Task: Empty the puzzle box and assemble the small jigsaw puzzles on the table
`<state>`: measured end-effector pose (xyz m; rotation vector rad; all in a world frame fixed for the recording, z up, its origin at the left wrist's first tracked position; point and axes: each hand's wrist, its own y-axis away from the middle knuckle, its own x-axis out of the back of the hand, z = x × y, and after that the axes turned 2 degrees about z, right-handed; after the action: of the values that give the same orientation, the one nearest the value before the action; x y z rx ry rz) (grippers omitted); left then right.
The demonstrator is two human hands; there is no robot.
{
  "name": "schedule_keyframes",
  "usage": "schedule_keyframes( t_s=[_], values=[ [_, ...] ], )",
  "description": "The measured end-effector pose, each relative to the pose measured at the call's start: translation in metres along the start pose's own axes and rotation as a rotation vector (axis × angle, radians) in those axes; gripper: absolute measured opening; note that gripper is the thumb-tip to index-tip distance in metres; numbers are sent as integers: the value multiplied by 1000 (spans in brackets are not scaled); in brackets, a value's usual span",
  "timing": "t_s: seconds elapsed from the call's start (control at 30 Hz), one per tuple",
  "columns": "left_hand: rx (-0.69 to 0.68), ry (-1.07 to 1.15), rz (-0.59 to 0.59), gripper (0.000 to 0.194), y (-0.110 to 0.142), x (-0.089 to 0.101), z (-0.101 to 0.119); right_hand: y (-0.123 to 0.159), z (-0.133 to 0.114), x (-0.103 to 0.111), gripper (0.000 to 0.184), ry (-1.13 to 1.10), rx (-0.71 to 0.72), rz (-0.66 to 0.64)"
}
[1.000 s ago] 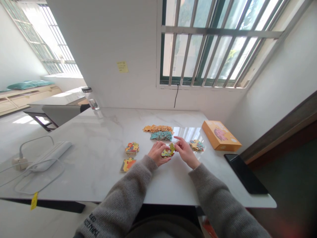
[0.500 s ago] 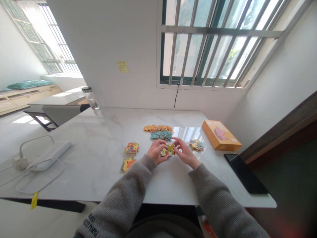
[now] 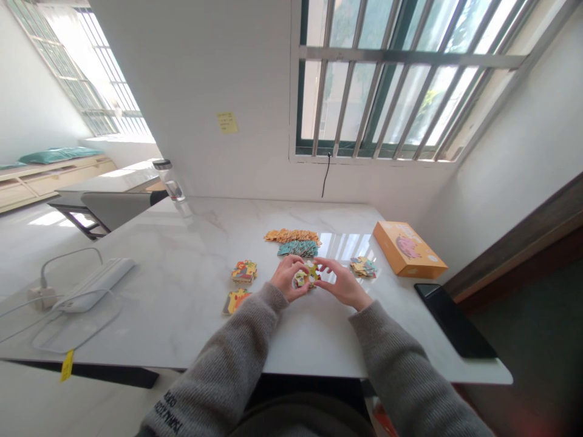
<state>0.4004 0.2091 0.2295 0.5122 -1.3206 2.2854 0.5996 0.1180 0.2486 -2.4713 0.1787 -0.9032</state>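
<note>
- A white oblong device [image 3: 96, 285] lies at the far left of the white marble tabletop [image 3: 182, 273], with a thin white cord [image 3: 48, 255] curving from a plug [image 3: 40, 298] beside it.
- A yellow tag [image 3: 67, 365] hangs over the table's near edge, below the device.
- A clear water bottle [image 3: 169, 180] with a dark cap stands at the table's far left corner.
- Two small stacks of colourful jigsaw pieces lie left of the hands: an upper stack [image 3: 244, 272] and a lower, flatter stack [image 3: 235, 301].
- A pile of orange pieces [image 3: 292, 236] lies at the far side of the table, with a pile of teal pieces [image 3: 298, 248] touching its near edge.
- The left hand [image 3: 286, 278] is curled closely around the left side of the joined jigsaw pieces [image 3: 306, 275], holding them above the table, in front of the teal pile.
- The right hand [image 3: 344, 284] grips the same pieces from the right, its fingers [image 3: 321, 264] narrowly bent, and the hands nearly meet.
- Another small stack of pieces [image 3: 363, 267] lies just beyond the right hand.
- An orange box [image 3: 409, 249] lies further right, near a black tablet [image 3: 455, 320] at the table's right edge.
</note>
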Motion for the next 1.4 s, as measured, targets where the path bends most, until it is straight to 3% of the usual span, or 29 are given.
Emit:
schedule_keyframes(
  t_s=[0.47, 0.53, 0.63, 0.77, 0.87, 0.97, 1.17, 1.4],
  values=[
    [83, -33, -58, 32, -4, 20, 26, 1, -9, -4, 62, -53, 31, 34],
    [93, -74, -33, 31, -4, 35, 30, 0, -12, -3, 57, -63, 26, 50],
    [115, -161, 26, 28, -1, 75, 22, 1, -13, -2, 49, -53, 16, 81],
    [200, -153, 92, 24, 21, 131, -24, 1, -10, -10, 45, -4, 2, 88],
    [305, -105, 81, 20, 45, 153, -61, 2, -8, -20, 43, 22, -19, 85],
    [353, -93, 53, 19, 61, 154, -77, 2, -7, -27, 43, 32, -21, 70],
    [386, -70, -49, 20, 61, 142, -75, 2, -7, -30, 40, 47, -32, 58],
    [405, -84, -95, 21, 62, 142, -82, 2, -7, -30, 30, 111, -14, 17]
  ],
)
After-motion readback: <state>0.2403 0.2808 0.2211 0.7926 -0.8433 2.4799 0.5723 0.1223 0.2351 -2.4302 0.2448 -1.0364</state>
